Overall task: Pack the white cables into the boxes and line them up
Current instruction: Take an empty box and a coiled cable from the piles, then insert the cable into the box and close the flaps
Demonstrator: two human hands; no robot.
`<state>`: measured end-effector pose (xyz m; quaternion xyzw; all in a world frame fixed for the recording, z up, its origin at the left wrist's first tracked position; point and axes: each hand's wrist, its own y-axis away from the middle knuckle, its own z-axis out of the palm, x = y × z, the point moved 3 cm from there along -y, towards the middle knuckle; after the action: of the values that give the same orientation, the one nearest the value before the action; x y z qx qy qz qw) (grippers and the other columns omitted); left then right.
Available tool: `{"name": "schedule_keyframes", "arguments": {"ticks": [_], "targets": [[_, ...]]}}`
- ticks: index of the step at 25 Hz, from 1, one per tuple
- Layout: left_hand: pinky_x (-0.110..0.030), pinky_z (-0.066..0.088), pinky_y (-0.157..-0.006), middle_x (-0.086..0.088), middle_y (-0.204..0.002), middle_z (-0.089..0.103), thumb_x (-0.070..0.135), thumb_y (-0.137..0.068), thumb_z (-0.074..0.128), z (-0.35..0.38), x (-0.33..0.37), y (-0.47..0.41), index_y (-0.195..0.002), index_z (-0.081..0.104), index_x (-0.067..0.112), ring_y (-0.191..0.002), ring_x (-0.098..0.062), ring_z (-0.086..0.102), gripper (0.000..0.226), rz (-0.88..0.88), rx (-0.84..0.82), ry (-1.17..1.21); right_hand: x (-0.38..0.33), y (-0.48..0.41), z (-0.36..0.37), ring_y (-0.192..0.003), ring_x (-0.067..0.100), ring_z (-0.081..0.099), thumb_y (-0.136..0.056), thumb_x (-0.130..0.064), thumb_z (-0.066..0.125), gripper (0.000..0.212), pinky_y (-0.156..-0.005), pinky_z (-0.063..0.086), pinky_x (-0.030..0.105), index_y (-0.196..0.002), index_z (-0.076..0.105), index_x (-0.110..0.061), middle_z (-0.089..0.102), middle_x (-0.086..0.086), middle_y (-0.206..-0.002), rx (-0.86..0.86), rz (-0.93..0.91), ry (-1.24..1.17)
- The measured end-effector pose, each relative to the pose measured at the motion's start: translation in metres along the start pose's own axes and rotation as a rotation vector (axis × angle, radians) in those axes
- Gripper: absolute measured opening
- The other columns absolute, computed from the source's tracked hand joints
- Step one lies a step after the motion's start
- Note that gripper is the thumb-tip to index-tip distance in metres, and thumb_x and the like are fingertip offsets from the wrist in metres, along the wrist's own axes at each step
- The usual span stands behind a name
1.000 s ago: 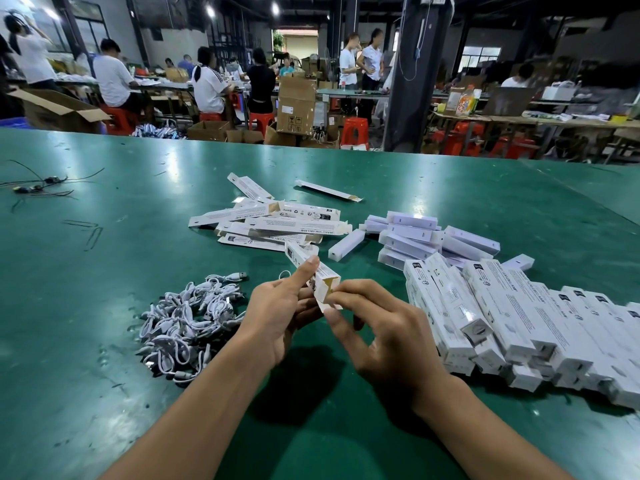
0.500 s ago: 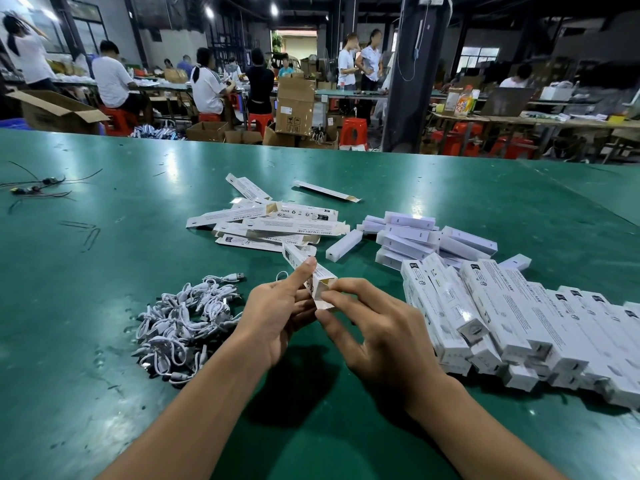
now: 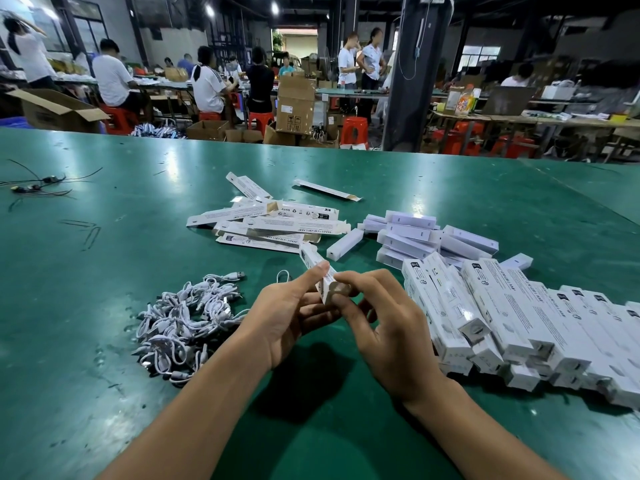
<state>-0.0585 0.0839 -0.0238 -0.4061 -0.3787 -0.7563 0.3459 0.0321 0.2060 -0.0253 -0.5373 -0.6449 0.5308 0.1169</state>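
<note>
Over the green counter (image 3: 86,254), a slim white cardboard box (image 3: 316,266) is clasped by the left hand (image 3: 287,317), steadied so its flap can be pinched closed by the right hand (image 3: 391,327).

Left forearm (image 3: 207,393): bare, enters from the lower left and angles up toward centre. Right forearm (image 3: 467,427): bare, enters from the lower right and angles up toward centre.

Left hand (image 3: 287,320): palm turned inward, thumb extended upward along the side of the box (image 3: 313,263), fingers curled beneath it.

Right hand (image 3: 391,330): back toward the camera, thumb and index finger pinching the near end of the box, remaining fingers loosely spread and pointing down-left. The hands meet at the box, fingertips nearly touching.
</note>
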Motion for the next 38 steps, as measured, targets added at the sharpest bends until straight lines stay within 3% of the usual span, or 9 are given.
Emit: {"name": "schedule_keyframes", "arguments": {"ticks": [5, 10, 14, 21, 24, 29, 32, 34, 38], "targets": [[-0.027, 0.061, -0.061, -0.013, -0.077, 0.073, 0.034, -0.082, 0.078, 0.002, 0.001, 0.003, -0.087, 0.072, 0.003, -0.061, -0.019, 0.07, 0.032, 0.009, 0.014, 0.017, 0.005, 0.0, 0.0, -0.077, -0.008, 0.054, -0.094, -0.023, 0.072, 0.016, -0.065, 0.048, 0.014, -0.11, 0.076, -0.02, 0.057, -0.012, -0.104, 0.052, 0.011, -0.026], [-0.029, 0.063, -0.067, -0.008, -0.062, 0.069, 0.034, -0.084, 0.077, 0.004, 0.003, 0.005, -0.087, 0.069, 0.002, -0.058, -0.018, 0.07, 0.034, 0.03, 0.016, 0.048, 0.003, 0.0, -0.003, -0.079, 0.005, 0.062, -0.097, -0.022, 0.07, 0.014, -0.059, 0.053, 0.027, -0.108, 0.077, -0.019, 0.06, -0.01, -0.105, 0.061, -0.042, -0.008], [-0.028, 0.061, -0.062, -0.018, -0.08, 0.075, 0.034, -0.084, 0.077, 0.004, 0.003, 0.005, -0.089, 0.07, -0.001, -0.063, -0.022, 0.072, 0.036, 0.023, 0.029, 0.046, 0.002, 0.0, -0.003, -0.075, 0.007, 0.063, -0.096, -0.018, 0.069, 0.012, -0.055, 0.053, 0.032, -0.104, 0.077, -0.017, 0.063, -0.009, -0.103, 0.071, -0.032, 0.024], [-0.028, 0.06, -0.061, -0.02, -0.081, 0.074, 0.035, -0.077, 0.081, 0.003, 0.002, 0.004, -0.098, 0.069, -0.005, -0.062, -0.023, 0.071, 0.047, 0.034, 0.021, 0.041, -0.003, -0.002, -0.006, -0.066, 0.002, 0.056, -0.094, -0.017, 0.072, 0.004, -0.053, 0.05, 0.026, -0.097, 0.074, -0.016, 0.065, -0.009, -0.102, 0.046, -0.028, 0.069], [-0.03, 0.061, -0.063, -0.013, -0.069, 0.07, 0.036, -0.075, 0.081, 0.001, 0.003, 0.002, -0.108, 0.063, -0.008, -0.049, -0.016, 0.063, 0.058, 0.073, 0.005, -0.006, -0.003, -0.001, -0.003, -0.066, 0.003, 0.06, -0.095, -0.025, 0.065, 0.01, -0.054, 0.053, 0.031, -0.103, 0.067, -0.021, 0.063, -0.016, -0.106, 0.017, 0.065, -0.009], [-0.031, 0.06, -0.064, -0.005, -0.063, 0.054, 0.032, -0.083, 0.077, -0.001, 0.001, -0.001, -0.101, 0.067, 0.002, -0.05, -0.013, 0.04, 0.036, 0.036, -0.045, -0.058, 0.005, 0.001, 0.004, -0.096, 0.005, 0.069, -0.097, -0.022, 0.062, 0.021, -0.07, 0.058, 0.032, -0.113, 0.075, -0.019, 0.069, -0.016, -0.12, -0.074, 0.15, -0.126], [-0.028, 0.058, -0.062, 0.001, -0.055, 0.058, 0.033, -0.087, 0.074, 0.0, -0.001, 0.0, -0.09, 0.066, 0.006, -0.043, -0.009, 0.049, 0.029, 0.0, -0.074, -0.082, 0.01, 0.002, 0.006, -0.096, 0.007, 0.07, -0.097, -0.021, 0.064, 0.017, -0.068, 0.059, 0.034, -0.109, 0.076, -0.019, 0.069, -0.016, -0.118, -0.063, 0.18, -0.172], [-0.028, 0.059, -0.063, -0.003, -0.066, 0.064, 0.038, -0.085, 0.074, 0.001, 0.001, 0.001, -0.087, 0.068, 0.008, -0.053, -0.013, 0.059, 0.031, -0.026, -0.093, -0.031, 0.008, 0.0, 0.006, -0.1, 0.009, 0.07, -0.098, -0.02, 0.064, 0.017, -0.069, 0.06, 0.033, -0.112, 0.075, -0.019, 0.069, -0.016, -0.119, -0.046, 0.157, -0.227], [-0.029, 0.058, -0.057, -0.008, -0.079, 0.066, 0.048, -0.082, 0.07, -0.001, 0.005, 0.0, -0.105, 0.069, 0.005, -0.065, -0.018, 0.065, 0.048, -0.023, -0.096, 0.134, 0.005, -0.002, 0.004, -0.075, 0.008, 0.071, -0.097, -0.016, 0.067, 0.013, -0.062, 0.057, 0.025, -0.108, 0.074, -0.019, 0.071, -0.017, -0.104, -0.031, 0.152, -0.299]]}}
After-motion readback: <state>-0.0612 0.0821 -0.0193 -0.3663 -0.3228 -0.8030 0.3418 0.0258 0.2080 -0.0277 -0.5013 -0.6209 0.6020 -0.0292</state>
